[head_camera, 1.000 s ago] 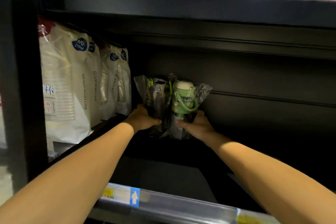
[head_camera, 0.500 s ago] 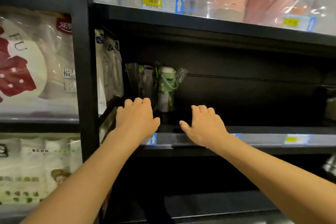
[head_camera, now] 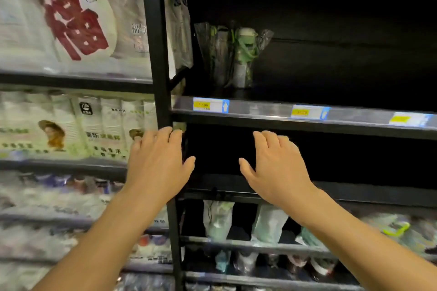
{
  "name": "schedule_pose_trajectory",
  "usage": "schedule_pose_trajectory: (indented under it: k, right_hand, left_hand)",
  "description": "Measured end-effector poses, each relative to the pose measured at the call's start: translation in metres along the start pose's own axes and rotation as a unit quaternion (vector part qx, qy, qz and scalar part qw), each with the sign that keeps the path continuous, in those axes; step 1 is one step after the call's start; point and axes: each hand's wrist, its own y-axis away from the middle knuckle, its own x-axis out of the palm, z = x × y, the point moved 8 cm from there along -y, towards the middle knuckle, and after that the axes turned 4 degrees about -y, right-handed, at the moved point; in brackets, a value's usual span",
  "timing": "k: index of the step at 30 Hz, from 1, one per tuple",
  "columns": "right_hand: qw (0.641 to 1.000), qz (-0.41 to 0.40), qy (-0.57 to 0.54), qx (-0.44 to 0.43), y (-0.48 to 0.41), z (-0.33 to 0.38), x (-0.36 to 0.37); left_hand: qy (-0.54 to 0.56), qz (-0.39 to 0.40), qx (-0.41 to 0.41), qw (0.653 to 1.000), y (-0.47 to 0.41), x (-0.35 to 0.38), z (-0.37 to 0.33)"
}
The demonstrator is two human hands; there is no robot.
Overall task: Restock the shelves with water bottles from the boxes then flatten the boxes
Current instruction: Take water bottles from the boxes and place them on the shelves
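In front of a black store rack: at far left, bagged paper cups [head_camera: 71, 19] fill the bay beside the upright post [head_camera: 155, 54]. The left hand [head_camera: 158, 163] hangs before that post, fingers loosely extended, holding nothing. A dark water bottle [head_camera: 218, 54] and a green water bottle [head_camera: 246, 52], both wrapped, stand touching at the left end of the shelf [head_camera: 260, 111] above the hands. The right hand [head_camera: 276, 168] is likewise relaxed and empty. Yellow price tags [head_camera: 301, 112] line the shelf edge.

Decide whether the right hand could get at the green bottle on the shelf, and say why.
Probably yes. The right hand is open and holds nothing, just below the shelf edge; nothing stands in front of the green bottle, so the way looks free.
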Motion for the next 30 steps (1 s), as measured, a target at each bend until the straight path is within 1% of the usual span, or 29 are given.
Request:
schedule_pose_trajectory:
  k: [6,10,14,16,20,23,27,30]
  right_hand:
    - [0.996,0.073,-0.040,-0.045,0.046,0.061,0.062]
    - [0.991,0.113,-0.054,-0.056,0.068,0.111,0.100]
    - [0.985,0.149,-0.063,-0.055,0.080,0.172,0.143]
    - [0.982,0.170,-0.067,-0.047,0.085,0.205,0.168]
    - [0.967,0.240,-0.079,-0.016,0.104,0.273,0.228]
    - [0.954,0.289,-0.081,0.006,0.124,0.314,0.276]
    - [0.929,0.356,-0.092,0.036,0.151,0.350,0.336]
    - [0.911,0.399,-0.094,0.057,0.171,0.366,0.388]
  left_hand:
    - [-0.034,0.103,-0.048,0.993,0.057,0.052,0.047]
    - [-0.034,0.127,-0.064,0.989,0.086,0.083,0.094]
    - [-0.025,0.161,-0.076,0.984,0.115,0.133,0.157]
    - [-0.021,0.196,-0.088,0.976,0.128,0.165,0.196]
    - [-0.020,0.259,-0.099,0.961,0.158,0.235,0.277]
    - [-0.021,0.310,-0.106,0.945,0.187,0.290,0.321]
    - [0.014,0.366,-0.123,0.922,0.218,0.353,0.348]
    - [0.003,0.424,-0.096,0.901,0.240,0.406,0.348]
